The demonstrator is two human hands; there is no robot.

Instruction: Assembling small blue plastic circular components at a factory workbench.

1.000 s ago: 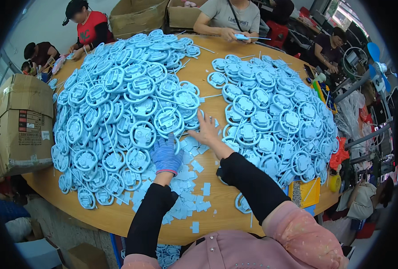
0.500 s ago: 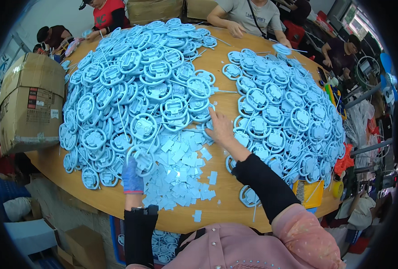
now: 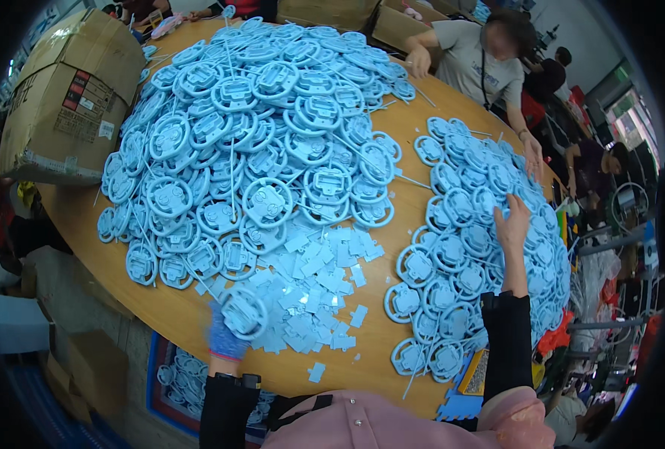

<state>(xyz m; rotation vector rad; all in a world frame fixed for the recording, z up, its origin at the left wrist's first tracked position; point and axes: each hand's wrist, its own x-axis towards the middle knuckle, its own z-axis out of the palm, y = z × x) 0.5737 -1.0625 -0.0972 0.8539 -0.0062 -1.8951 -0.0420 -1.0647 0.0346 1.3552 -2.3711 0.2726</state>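
Note:
My left hand, in a blue glove and slightly blurred, grips a light-blue wheel-shaped plastic part at the near edge of the table. Its ring and flat centre face up. Beside it lies a loose heap of small light-blue plastic plates. My bare right hand reaches over the right pile of wheel-shaped parts, fingers apart, with nothing visible in them. Whether its fingertips touch the pile I cannot tell. A larger pile of such parts, many with thin sticks, fills the left of the table.
A big cardboard box stands at the table's left edge. Across the table, a person's hand is at the right pile's far edge. A yellow tray lies near right. Below the table is a blue-rimmed bin of parts.
My right hand has moved from the left pile's edge rightward over the right pile. My left hand still holds its part. The other person's hand has let go of a part. The view has shifted.

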